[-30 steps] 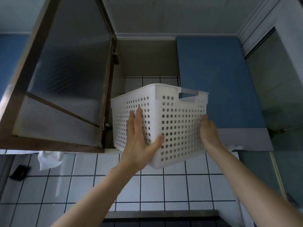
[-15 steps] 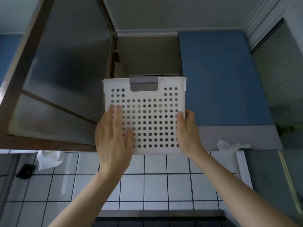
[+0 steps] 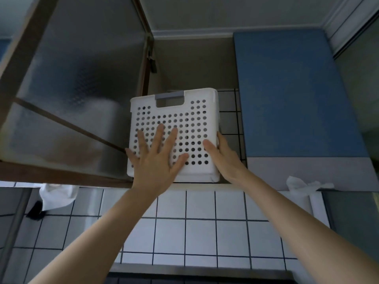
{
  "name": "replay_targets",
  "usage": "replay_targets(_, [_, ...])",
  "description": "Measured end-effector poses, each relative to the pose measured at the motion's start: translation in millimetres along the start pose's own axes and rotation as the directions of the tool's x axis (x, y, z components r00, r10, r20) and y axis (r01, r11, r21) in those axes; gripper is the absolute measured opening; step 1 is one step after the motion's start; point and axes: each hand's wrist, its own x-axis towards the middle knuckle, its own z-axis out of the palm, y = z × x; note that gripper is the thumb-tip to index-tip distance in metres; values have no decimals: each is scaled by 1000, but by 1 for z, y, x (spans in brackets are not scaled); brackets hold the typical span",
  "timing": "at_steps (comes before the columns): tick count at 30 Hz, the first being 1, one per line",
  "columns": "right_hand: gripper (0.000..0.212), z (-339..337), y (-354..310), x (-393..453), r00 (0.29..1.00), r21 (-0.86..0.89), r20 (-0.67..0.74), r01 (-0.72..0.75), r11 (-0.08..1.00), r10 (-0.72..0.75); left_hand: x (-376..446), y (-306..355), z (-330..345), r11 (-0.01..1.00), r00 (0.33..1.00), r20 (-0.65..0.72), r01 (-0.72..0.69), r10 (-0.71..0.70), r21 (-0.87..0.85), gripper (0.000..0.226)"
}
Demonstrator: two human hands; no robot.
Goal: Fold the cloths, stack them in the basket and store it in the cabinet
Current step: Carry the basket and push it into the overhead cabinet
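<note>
Left hand [image 3: 158, 160]: fingers spread flat, pressing basket [image 3: 184, 111] front. Right hand [image 3: 223, 156]: grips its right corner. Basket now sits deeper inside cabinet [image 3: 194, 64] than before.

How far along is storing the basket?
Done: the white perforated plastic basket sits in the open cabinet. In hand: left hand presses its front flat, right hand holds its side. Left: shutting the frosted glass door. Cloths aren't visible.
</note>
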Motion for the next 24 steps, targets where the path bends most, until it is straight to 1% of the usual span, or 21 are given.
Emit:
replay_targets(2, [65,0,15,12,996,54,70,-51,997,47,8,-15,11,1000,1000,28,6,-6,18,73])
replay_targets(4, [60,3,32,20,988,86,137,-88,992,76,9,-25,26,999,999,46,-20,18,40,74])
replay_targets(6, [51,4,51,26,983,125,148,-129,984,110,4,-30,42,995,997,56,-63,58,76,73])
replay_targets(8, [47,6,70,34,979,150,134,-171,974,151,2,-35,60,988,993,72,-103,95,116,71])
replay_targets(12, [42,14,93,49,974,94,128,-202,975,189,7,-46,85,986,989,115,-106,91,133,69])
replay_targets(15, [39,19,96,58,969,89,129,-224,971,212,10,-52,94,988,985,151,-103,85,115,67])
replay_targets(18, [37,24,107,66,961,37,133,-250,968,243,9,-58,105,993,978,197,-83,64,87,62])
replay_targets(21, [37,25,115,72,960,-5,118,-257,966,256,7,-61,113,993,979,192,-80,63,84,59])
replay_targets(24, [36,26,118,73,959,-11,117,-257,966,257,9,-61,116,996,976,209,-74,62,50,58])
